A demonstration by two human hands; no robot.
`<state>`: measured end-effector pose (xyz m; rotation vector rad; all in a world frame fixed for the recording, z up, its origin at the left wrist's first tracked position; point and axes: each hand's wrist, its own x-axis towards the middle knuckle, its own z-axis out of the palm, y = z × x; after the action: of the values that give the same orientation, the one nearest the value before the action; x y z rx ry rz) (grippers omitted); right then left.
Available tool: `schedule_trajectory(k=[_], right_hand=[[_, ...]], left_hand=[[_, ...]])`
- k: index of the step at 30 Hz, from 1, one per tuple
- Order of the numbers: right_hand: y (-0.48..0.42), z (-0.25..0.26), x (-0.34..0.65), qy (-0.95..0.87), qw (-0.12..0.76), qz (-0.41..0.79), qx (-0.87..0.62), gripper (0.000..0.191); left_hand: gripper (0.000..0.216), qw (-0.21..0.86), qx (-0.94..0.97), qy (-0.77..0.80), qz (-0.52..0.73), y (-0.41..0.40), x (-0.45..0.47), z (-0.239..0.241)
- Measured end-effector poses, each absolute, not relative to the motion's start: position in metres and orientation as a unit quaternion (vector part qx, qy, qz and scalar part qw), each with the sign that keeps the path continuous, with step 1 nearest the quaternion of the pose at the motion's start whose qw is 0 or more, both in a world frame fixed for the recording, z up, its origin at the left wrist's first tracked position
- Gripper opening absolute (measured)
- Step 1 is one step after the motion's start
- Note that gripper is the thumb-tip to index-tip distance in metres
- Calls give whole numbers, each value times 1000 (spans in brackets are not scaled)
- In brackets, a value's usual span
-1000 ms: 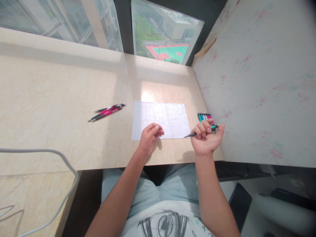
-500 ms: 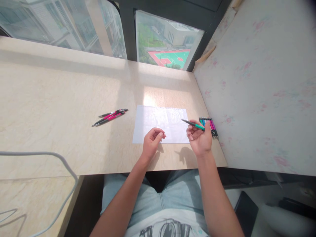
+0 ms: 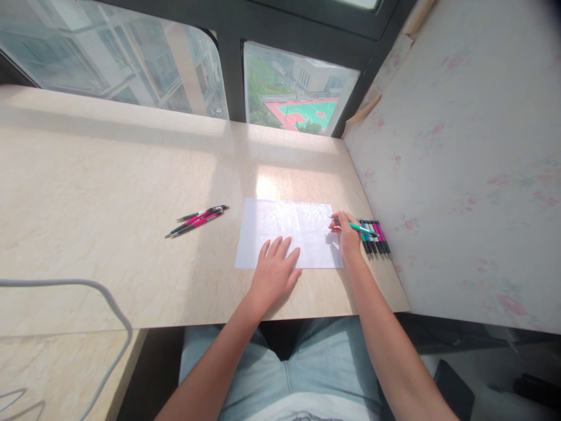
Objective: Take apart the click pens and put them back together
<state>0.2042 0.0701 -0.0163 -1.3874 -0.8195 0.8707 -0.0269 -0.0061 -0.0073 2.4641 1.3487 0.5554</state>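
Note:
A white sheet of paper [image 3: 280, 225] lies on the desk in front of me. My left hand [image 3: 276, 269] rests palm down across its lower edge, fingers spread. In my right hand [image 3: 348, 235] is a green and black pen [image 3: 364, 230], gripped in a writing hold at the sheet's right edge. The pen's dark tip points left over the paper; whether it touches cannot be made out. Close to the right of that hand, several pens [image 3: 377, 240] with blue, green and pink barrels lie side by side.
Several pink and black pens [image 3: 197, 221] lie in a loose bunch on the left of the desk [image 3: 109, 234]. A grey cable [image 3: 105, 287] curves across the desk's lower left. A flowered wall [image 3: 460, 175] borders the right side, and windows [image 3: 302, 88] stand behind.
My left hand has opened from a loose curl and flattened onto the paper. My right hand has turned over, bringing the pen from a raised palm-up hold into a writing grip.

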Motion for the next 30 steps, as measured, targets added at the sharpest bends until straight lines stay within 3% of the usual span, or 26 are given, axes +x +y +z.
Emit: schedule_trajectory(k=[4, 10, 15, 30], right_hand=[[114, -22, 216, -400, 548, 308, -667, 29], [147, -25, 231, -495, 452, 94, -736, 35], [149, -31, 235, -519, 414, 83, -743, 37], [150, -38, 238, -534, 412, 79, -734, 37]], left_hand=[[41, 140, 853, 469, 180, -6, -27, -7], [42, 146, 850, 471, 184, -4, -27, -10], [41, 157, 847, 472, 186, -5, -27, -10], [41, 160, 846, 475, 181, -4, -26, -8]])
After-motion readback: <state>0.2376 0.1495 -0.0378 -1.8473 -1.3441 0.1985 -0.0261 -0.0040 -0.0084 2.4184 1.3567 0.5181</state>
